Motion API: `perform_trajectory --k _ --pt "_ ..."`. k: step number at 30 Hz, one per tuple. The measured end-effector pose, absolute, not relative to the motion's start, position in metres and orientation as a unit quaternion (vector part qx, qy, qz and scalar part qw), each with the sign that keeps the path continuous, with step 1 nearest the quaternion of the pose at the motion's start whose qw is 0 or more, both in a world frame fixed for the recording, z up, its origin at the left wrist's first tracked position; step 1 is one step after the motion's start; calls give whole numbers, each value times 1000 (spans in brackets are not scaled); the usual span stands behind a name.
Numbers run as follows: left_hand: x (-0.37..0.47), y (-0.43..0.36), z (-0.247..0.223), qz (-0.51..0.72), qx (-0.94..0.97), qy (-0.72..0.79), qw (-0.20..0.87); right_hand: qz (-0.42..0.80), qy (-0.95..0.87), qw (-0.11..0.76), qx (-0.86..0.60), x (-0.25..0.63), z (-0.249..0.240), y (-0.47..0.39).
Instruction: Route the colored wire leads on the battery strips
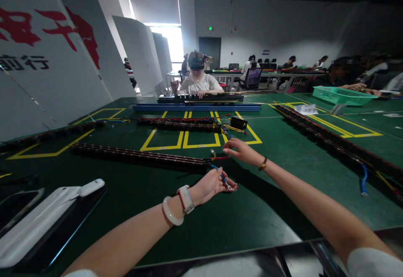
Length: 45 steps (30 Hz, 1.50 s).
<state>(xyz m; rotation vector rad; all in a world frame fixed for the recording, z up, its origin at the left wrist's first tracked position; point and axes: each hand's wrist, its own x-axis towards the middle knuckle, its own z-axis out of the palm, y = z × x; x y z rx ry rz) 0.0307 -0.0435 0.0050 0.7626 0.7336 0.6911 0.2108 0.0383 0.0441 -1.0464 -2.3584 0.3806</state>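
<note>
My left hand [215, 184] is closed around a blue wire [223, 177] that ends in a metal lug. This wire comes out of the right end of a long dark harness bundle [141, 158] lying on the green table [252, 226]. Just above and to the right, my right hand [242, 150] has its fingers bent near a red wire [219, 158] and a small yellow-green wire [213, 154] from the same bundle. Whether its fingertips hold the red wire is too small to tell.
More bundles [185, 124] lie inside yellow tape outlines, with a black block [238, 123] beside them. Another long bundle [330, 147] runs down the right. Blue rails [195, 108] cross the far side, before a seated person [200, 82]. A green basket [343, 95] stands at right, a tablet [75, 222] at left.
</note>
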Motion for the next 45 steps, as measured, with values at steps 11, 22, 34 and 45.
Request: perform_trajectory --k 11,22,34,45 --pt "33 -52 5 350 390 395 755 265 -843 258 -391 213 -11 48" --pt "8 -39 19 147 575 453 665 273 -829 268 -407 213 -13 47" --pt "-12 -18 20 10 700 438 563 277 -835 250 -404 212 -10 47" --pt "-10 -18 27 104 437 303 841 313 -807 249 -434 212 -8 45"
